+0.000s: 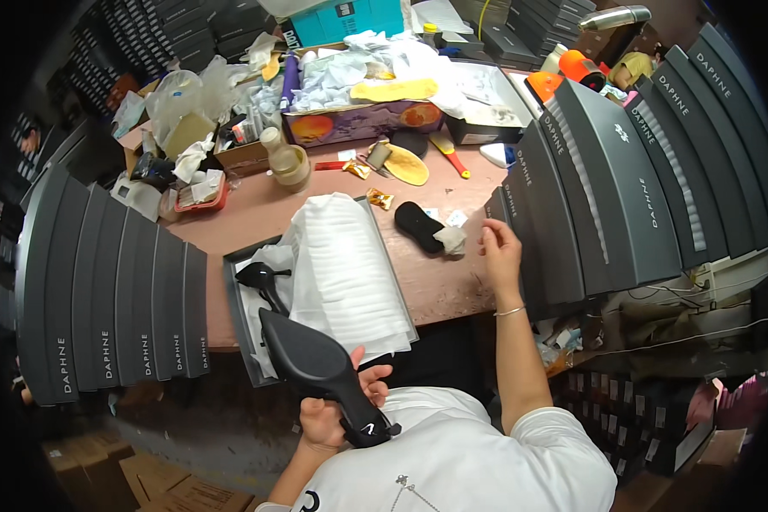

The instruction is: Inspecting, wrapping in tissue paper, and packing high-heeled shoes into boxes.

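Cluttered brown worktable (452, 282); left hand (337, 410) grips black heeled shoe (316, 367); right hand (499, 247) loosely open, resting at table edge.

A brown worktable (452, 282) carries an open shoebox (239, 311), a black insole (418, 225), and clutter.

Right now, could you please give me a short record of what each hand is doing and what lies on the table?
left hand: holds a black high-heeled shoe by its heel end
right hand: reaches to the stacked dark boxes, holds nothing
open box: on the table, with white paper and a second black shoe
black insole: beside the right hand
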Action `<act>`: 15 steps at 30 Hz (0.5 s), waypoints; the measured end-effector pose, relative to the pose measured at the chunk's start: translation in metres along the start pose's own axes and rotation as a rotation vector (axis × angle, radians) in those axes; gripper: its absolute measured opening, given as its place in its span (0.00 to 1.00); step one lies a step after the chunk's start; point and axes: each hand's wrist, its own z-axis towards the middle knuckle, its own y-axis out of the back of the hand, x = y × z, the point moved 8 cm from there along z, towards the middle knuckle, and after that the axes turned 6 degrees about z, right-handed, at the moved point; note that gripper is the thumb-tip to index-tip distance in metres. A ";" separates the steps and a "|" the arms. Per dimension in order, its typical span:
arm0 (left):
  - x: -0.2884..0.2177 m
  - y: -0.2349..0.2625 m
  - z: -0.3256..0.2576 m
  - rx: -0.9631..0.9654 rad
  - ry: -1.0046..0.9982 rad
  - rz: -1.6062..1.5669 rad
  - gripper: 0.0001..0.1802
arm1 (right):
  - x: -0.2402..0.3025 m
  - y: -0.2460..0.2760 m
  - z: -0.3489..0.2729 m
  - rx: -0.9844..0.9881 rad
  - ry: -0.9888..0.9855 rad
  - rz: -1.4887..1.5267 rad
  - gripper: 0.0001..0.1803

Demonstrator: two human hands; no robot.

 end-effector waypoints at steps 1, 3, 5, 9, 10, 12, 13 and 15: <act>0.001 0.006 -0.001 -0.002 -0.014 -0.057 0.54 | -0.004 -0.005 0.004 0.050 0.131 -0.164 0.09; 0.007 0.014 -0.005 -0.068 -0.030 -0.115 0.51 | -0.006 -0.020 0.000 0.181 0.270 -0.404 0.11; 0.007 0.019 -0.005 -0.068 -0.054 -0.182 0.50 | -0.020 -0.022 0.011 0.138 0.290 -0.503 0.15; -0.010 0.017 0.002 0.017 -0.080 -0.240 0.45 | -0.093 -0.014 0.027 0.177 0.290 -0.612 0.15; -0.017 0.019 0.006 0.012 -0.094 -0.203 0.45 | -0.095 -0.011 0.027 0.169 0.247 -0.605 0.14; -0.030 0.025 0.010 0.010 -0.122 -0.148 0.47 | -0.087 -0.007 0.028 0.114 0.190 -0.506 0.12; -0.035 0.024 0.014 0.029 -0.124 -0.127 0.49 | -0.092 -0.001 0.031 0.098 0.131 -0.408 0.11; -0.040 0.021 0.018 -0.037 -0.104 -0.105 0.49 | -0.043 -0.013 0.018 0.084 0.072 0.029 0.12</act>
